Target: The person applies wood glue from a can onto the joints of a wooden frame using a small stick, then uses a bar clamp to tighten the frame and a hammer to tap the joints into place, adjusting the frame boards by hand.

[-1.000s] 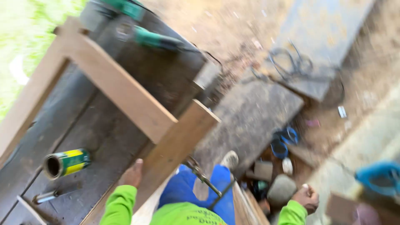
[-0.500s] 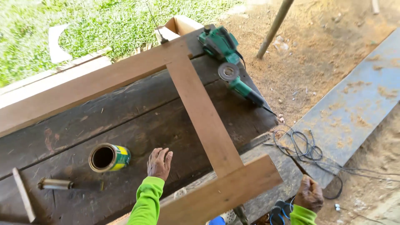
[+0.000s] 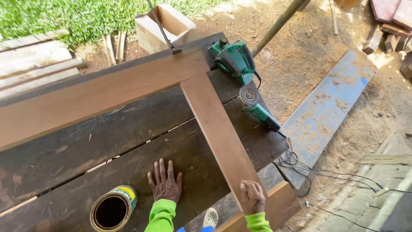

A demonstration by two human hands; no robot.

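Note:
A wooden frame of reddish-brown boards (image 3: pixel 214 124) lies on a dark plank workbench (image 3: pixel 128 137). My left hand (image 3: pixel 165 184) rests flat on the bench inside the frame, fingers spread, holding nothing. My right hand (image 3: pixel 252 197) presses on the frame's short cross board near its lower corner joint, fingers curled over the edge. Both sleeves are bright green. An open tin can (image 3: pixel 112 209) stands just left of my left hand.
A green electric planer (image 3: pixel 234 60) and a green angle grinder (image 3: pixel 257 107) lie at the bench's right end, cables (image 3: pixel 309 172) trailing to the dirt floor. A cardboard box (image 3: pixel 165 25) sits beyond the bench. A blue board (image 3: pixel 334 103) lies on the ground.
The view has swung and steadied over the bench. My right hand came up from beside the bench onto the frame's cross board. My left hand stays flat on the bench.

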